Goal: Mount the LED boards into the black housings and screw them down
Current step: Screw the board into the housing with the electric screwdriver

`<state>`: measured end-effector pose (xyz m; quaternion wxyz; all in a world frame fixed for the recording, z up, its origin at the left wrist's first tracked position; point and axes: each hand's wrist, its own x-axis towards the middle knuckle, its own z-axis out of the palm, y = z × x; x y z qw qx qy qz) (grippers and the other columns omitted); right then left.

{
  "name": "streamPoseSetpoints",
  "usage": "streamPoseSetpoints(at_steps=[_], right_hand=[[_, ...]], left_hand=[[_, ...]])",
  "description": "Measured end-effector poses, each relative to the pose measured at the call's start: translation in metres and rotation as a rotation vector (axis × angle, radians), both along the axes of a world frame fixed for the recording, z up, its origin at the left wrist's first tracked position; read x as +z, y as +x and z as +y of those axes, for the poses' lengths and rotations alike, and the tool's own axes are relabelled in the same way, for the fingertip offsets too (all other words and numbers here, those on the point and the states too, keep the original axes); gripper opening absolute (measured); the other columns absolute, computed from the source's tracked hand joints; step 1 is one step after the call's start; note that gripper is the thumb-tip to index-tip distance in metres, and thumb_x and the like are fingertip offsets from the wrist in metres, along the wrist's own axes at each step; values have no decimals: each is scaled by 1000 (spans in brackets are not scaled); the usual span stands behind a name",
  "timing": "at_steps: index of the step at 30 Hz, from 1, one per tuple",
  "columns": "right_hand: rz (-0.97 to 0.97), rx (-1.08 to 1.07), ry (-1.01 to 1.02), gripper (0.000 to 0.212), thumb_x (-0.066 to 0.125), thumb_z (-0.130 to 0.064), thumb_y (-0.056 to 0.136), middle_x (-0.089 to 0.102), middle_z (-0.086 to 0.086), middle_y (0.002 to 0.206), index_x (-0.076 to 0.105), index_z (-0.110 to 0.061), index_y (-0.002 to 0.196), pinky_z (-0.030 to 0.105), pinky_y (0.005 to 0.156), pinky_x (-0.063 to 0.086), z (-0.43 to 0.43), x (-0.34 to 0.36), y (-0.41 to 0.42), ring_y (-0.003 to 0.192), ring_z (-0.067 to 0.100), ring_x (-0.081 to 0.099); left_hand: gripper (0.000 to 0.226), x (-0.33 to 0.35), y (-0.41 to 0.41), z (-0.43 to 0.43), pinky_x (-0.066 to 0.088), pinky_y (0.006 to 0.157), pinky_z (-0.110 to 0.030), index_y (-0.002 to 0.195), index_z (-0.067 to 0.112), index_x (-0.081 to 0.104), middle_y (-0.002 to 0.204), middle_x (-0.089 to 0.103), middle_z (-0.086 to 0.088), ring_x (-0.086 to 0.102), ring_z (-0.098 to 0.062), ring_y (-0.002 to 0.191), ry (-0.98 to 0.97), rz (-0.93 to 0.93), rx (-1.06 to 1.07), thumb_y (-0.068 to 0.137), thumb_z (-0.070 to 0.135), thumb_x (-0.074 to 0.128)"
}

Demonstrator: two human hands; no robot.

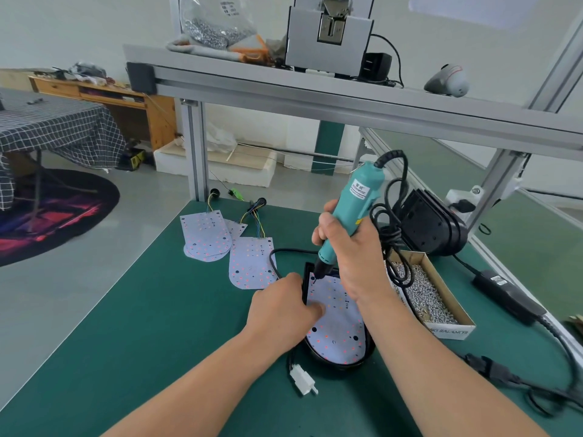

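— Where's the board?
— LED board (339, 324) lies in the black housing (342, 364). My left hand (280, 307) grips the housing's edge, thumb on the board; my right hand (350, 247) grips the screwdriver (359, 197), bit at the board's upper-left corner.

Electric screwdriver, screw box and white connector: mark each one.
Electric screwdriver (362, 189): head view, teal body.
Screw box (451, 331): head view, cardboard front wall.
White connector (301, 378): head view, plastic shell.

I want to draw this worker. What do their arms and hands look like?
The left forearm and right forearm are bare, no sleeves in view. The left hand and right hand have no gloves; no watch, ring or bracelet shows.
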<state>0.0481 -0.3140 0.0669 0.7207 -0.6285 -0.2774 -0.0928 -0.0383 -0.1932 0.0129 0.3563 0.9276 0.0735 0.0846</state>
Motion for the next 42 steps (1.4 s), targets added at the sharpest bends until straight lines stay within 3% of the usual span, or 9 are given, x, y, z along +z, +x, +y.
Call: streamPoseSetpoints(at_steps=[5,8,12,15,21,27,33,42], right_hand=[[11,43,-51,15,71,-30,96,59,0,77,63,-23,107,32,70,52,2,1,1,72,23,60],[34,69,-67,12,71,-29,97,57,-1,76,61,-23,101,41,71,48,0,-1,2,72,25,57],[42,106,-94,11,69,-21,98,57,-2,75,60,-27,96,45,74,46,-3,-3,2,72,25,54],[76,128,-48,11,68,-18,97,58,3,77,63,-26,103,46,78,47,-9,-3,0,74,26,56],[171,112,117,27,73,-30,94,59,9,80,66,-20,118,47,85,46,-17,2,-8,80,28,58],[99,64,245,25,69,-27,98,67,11,93,65,-20,121,45,90,55,-16,14,-29,91,30,66],[161,25,310,34,75,-31,96,66,13,101,64,-12,121,43,80,56,-55,1,-39,91,31,66],[401,-182,399,33,67,-35,94,67,7,90,68,-10,116,30,51,52,-130,-7,-43,68,19,64]], left_hand=[[33,-2,1,0,29,55,-34,80,20,45,68,56,6,56,-24,66,-1,-4,-2,82,44,68],[33,-2,1,0,29,55,-34,80,21,45,67,55,7,56,-23,66,-1,2,-6,82,44,68],[32,-3,1,1,31,55,-34,81,22,46,68,56,7,62,-25,73,-16,19,-8,82,46,68],[33,-3,1,1,31,55,-34,82,22,47,69,57,7,62,-25,73,-11,28,-6,82,48,68],[34,-1,2,1,32,56,-35,84,20,47,73,59,5,61,-27,77,-2,53,-3,81,48,67],[37,-1,2,3,34,56,-34,83,21,46,73,57,6,53,-21,71,-15,77,-2,82,51,68],[40,-1,0,5,37,59,-36,87,19,49,77,60,4,60,-26,78,-10,75,-22,83,54,67],[41,-1,0,6,39,60,-35,88,17,50,76,58,5,54,-23,72,-26,75,-21,86,53,69]])
